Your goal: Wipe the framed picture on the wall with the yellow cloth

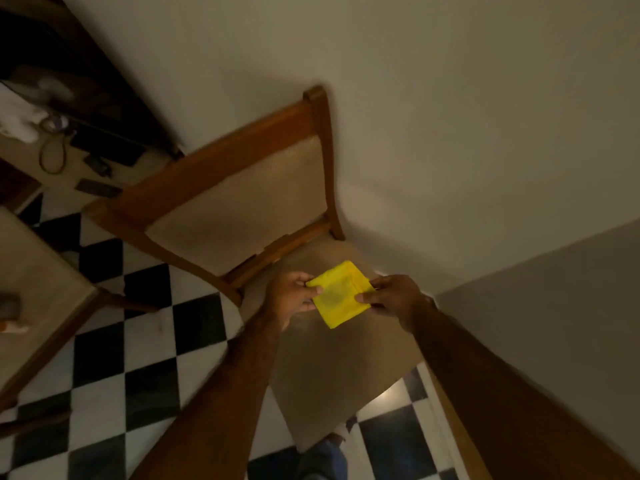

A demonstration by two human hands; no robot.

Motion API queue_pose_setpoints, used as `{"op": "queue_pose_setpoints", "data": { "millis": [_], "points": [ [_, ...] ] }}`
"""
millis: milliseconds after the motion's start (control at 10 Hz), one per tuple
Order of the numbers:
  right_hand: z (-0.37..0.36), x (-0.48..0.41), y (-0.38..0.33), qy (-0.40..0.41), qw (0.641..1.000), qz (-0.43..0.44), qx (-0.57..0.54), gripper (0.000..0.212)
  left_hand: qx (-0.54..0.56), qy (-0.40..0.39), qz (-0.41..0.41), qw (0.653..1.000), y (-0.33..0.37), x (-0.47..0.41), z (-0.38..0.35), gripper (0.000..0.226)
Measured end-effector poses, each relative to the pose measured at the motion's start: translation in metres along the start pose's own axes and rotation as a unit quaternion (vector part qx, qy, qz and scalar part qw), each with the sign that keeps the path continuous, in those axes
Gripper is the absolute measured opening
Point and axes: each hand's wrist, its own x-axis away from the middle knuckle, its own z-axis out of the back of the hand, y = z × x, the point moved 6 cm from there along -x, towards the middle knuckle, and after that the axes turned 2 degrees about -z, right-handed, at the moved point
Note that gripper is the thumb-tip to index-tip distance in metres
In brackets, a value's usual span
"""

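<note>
We hold the small folded square of bright yellow cloth (341, 294) between both hands above the tan padded seat of a brown wooden chair (313, 143). Our left hand (292, 296) pinches its nine o'clock edge, thumb on top; our right hand (391, 296) pinches the three o'clock edge, so each grip is closed on the fabric. The black-and-white checkered floor (145, 344) lies at seven o'clock, and the plain pale wall (450, 116) fills twelve to three. The framed picture is not in view. We judge this to be the cloth-readying step; next we should look up, find the frame, and bring the cloth flat against it.
</note>
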Motion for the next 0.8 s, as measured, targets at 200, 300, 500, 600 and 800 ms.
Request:
{"op": "queue_pose_setpoints", "data": {
  "millis": [200,300,500,600,800],
  "points": [
    [-0.03,-0.075,0.098,0.037,0.996,-0.055,0.058,0.041,-0.046,0.035,0.065,0.996,-0.107,-0.07,-0.011,0.033],
    [-0.043,-0.107,0.133,0.041,0.991,-0.054,0.117,0.045,-0.143,0.065,0.05,0.986,-0.148,-0.099,-0.018,0.027],
    [-0.054,-0.133,0.158,0.073,0.984,0.006,0.163,0.046,-0.382,0.106,-0.046,0.917,-0.163,-0.118,-0.027,0.032],
    [-0.057,-0.123,0.148,0.123,0.937,0.079,0.319,0.046,-0.478,0.093,-0.076,0.87,-0.157,-0.12,-0.038,0.046],
    [-0.025,-0.08,0.111,0.224,0.809,0.165,0.518,0.08,-0.633,0.079,-0.238,0.732,-0.109,-0.085,-0.06,0.076]
  ]
}}
